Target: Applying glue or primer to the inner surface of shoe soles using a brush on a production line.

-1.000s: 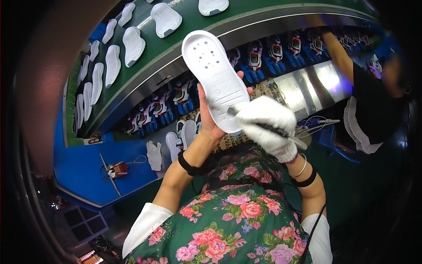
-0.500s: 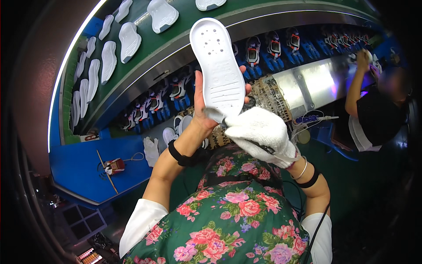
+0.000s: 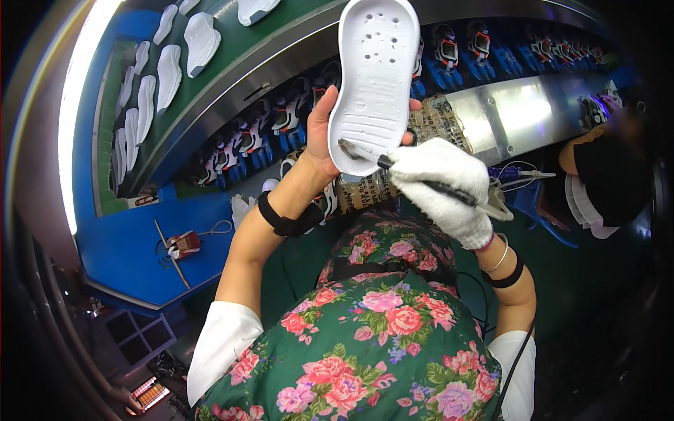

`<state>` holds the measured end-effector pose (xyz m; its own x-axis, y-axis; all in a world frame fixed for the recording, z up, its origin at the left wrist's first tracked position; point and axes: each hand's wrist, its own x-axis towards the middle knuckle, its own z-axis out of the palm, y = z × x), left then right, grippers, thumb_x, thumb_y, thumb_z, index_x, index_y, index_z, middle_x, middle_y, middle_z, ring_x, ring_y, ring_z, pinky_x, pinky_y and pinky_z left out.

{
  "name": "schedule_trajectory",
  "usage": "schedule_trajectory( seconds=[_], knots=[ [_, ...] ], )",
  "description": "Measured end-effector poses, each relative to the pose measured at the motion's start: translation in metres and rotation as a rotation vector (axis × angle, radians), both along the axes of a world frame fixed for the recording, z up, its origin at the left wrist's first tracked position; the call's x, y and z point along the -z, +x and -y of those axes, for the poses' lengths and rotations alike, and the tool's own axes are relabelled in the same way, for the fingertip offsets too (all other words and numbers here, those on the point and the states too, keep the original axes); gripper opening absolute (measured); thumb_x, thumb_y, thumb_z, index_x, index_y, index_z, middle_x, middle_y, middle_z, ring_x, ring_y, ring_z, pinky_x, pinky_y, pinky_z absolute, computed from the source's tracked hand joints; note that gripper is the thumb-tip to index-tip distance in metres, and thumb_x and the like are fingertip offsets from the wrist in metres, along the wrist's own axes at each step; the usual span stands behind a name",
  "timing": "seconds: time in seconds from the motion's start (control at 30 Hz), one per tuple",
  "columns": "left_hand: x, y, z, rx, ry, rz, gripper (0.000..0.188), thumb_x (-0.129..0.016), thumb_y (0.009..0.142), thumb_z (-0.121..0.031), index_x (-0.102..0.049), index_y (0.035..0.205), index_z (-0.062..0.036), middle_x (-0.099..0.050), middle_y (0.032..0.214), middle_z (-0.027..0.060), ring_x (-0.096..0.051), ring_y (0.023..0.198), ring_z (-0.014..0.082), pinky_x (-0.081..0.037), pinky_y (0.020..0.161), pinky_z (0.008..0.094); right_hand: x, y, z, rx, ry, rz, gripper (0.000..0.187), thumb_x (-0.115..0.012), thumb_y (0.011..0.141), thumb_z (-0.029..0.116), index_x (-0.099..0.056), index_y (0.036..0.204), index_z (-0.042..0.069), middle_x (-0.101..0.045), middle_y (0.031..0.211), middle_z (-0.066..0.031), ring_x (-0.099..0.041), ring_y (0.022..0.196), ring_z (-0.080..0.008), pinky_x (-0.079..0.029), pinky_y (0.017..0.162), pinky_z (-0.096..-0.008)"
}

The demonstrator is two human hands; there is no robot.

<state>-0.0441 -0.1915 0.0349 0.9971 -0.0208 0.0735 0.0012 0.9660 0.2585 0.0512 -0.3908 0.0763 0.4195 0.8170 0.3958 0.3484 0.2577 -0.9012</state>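
Observation:
A white shoe sole (image 3: pixel 372 88), with round holes at its toe end and ridges nearer the heel, is held up in front of me. My bare left hand (image 3: pixel 323 137) grips it from beneath, thumb along the left edge and fingertips showing past the right edge. My right hand (image 3: pixel 446 186), in a white knitted glove, is closed around the dark handle of a brush (image 3: pixel 365 154). Its bristles lie over the heel end of the sole, inside the raised rim. The glove hides part of the handle.
Several white soles (image 3: pixel 168 74) lie on a green conveyor (image 3: pixel 232 42) at upper left. Shoe uppers on blue holders (image 3: pixel 446 56) line the shelf below. A blue table (image 3: pixel 126 259) with a small red container (image 3: pixel 184 245) stands at left. A co-worker (image 3: pixel 611 168) sits at right.
The sole appears higher, farther right and larger in view. The brush, blurred at the sole's lower left edge before, now lies over the heel's inner surface.

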Motion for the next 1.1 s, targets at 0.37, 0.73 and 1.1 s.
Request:
schedule_trajectory(
  seconds=[0.37,0.73,1.1],
  knots=[
    [0.0,0.011,0.001,0.145,0.108,0.049,0.084,-0.052,0.09,-0.057,-0.031,0.153,-0.0063,-0.042,0.144,0.0326,-0.06,0.113,0.0479,-0.05,0.099,0.0528,-0.007,0.01,0.015,-0.029,0.119,0.181,0.019,-0.077,0.076,0.002,-0.074,0.094,0.004,-0.074,0.095,-0.0109,-0.071,0.082,-0.0248,-0.056,0.073,-0.0338],
    [-0.005,0.039,0.003,0.136,0.316,-0.129,0.09,-0.057,0.086,-0.063,-0.033,0.153,-0.0074,-0.045,0.139,0.0311,-0.06,0.104,0.0433,-0.055,0.079,0.0493,0.0,0.022,0.024,0.063,0.098,0.166,0.018,-0.079,0.074,0.003,-0.075,0.091,0.007,-0.074,0.092,-0.0091,-0.071,0.081,-0.0231,-0.056,0.073,-0.0337],
    [0.028,0.064,0.048,0.131,-0.035,-0.259,0.076,-0.045,0.095,-0.058,-0.036,0.151,-0.0068,-0.051,0.139,0.0272,-0.061,0.108,0.0478,-0.055,0.087,0.0575,-0.014,0.107,0.036,0.301,0.031,0.394,0.021,-0.075,0.077,-0.002,-0.075,0.097,0.002,-0.074,0.097,-0.0136,-0.07,0.085,-0.0251,-0.056,0.078,-0.0333]
  ],
)
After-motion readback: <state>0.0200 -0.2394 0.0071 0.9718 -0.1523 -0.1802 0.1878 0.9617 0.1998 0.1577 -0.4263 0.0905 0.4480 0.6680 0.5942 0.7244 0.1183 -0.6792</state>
